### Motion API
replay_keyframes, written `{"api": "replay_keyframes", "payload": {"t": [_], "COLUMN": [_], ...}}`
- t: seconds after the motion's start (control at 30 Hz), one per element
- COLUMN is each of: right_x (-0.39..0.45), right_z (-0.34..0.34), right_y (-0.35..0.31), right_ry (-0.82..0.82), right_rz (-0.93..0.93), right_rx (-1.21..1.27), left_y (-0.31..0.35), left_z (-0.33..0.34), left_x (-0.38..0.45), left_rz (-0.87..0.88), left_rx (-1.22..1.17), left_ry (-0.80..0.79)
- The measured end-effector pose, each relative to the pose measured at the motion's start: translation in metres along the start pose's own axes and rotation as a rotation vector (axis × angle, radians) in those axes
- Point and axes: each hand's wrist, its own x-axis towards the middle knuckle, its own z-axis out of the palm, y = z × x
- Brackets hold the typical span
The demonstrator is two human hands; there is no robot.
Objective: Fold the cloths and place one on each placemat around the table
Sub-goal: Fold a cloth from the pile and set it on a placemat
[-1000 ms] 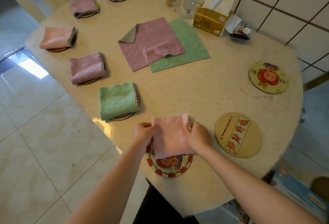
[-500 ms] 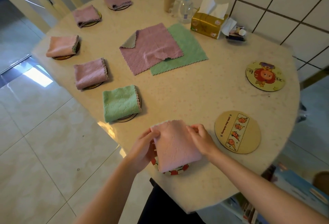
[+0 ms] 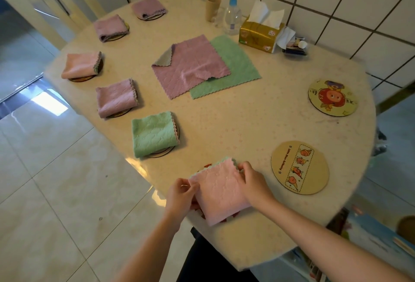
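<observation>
A folded pink cloth [image 3: 221, 192] lies on the nearest round placemat [image 3: 207, 166], almost covering it. My left hand [image 3: 182, 196] pinches its left edge and my right hand [image 3: 252, 183] grips its far right corner. Two bare round placemats sit to the right: a tan one [image 3: 299, 167] close by and a yellow one [image 3: 332, 97] further back. An unfolded mauve cloth [image 3: 190, 65] lies over an unfolded green cloth [image 3: 235, 68] at the table's middle. Folded cloths rest on the mats along the left edge: green [image 3: 153, 133], mauve [image 3: 115, 97], pink [image 3: 81, 64], and two mauve at the back.
Against the tiled wall stand a paper cup [image 3: 213, 8], a pump bottle [image 3: 232, 15], a gold tissue box [image 3: 260, 36] and a small tray of items [image 3: 295, 46]. The table [image 3: 247, 120] edge runs just under my hands. Tiled floor lies to the left.
The pink cloth has been lowered onto the nearest placemat and now covers most of it. Both hands have stayed at its edges. The camera view has tilted up slightly.
</observation>
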Motion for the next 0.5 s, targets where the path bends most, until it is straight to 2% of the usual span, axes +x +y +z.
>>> {"api": "replay_keyframes", "payload": {"t": [0.1,0.17,0.3,0.37,0.5], "right_x": [0.004,0.004,0.003,0.003,0.01], "right_z": [0.012,0.016,0.018,0.016,0.007], "right_y": [0.003,0.006,0.012,0.011,0.003], "right_ry": [0.025,0.051,0.086,0.096,0.09], "right_rz": [-0.071,-0.139,-0.246,-0.276,-0.22], "right_rx": [-0.331,-0.454,-0.633,-0.691,-0.698], "left_y": [-0.001,-0.002,-0.004,-0.005,0.008], "left_z": [0.002,0.001,-0.003,-0.007,-0.018], "left_x": [0.002,0.005,0.008,0.01,0.022], "left_rz": [0.029,0.045,0.121,0.161,0.239], "left_rx": [0.078,0.119,0.228,0.377,0.662], "left_ry": [0.052,0.084,0.131,0.135,0.145]}}
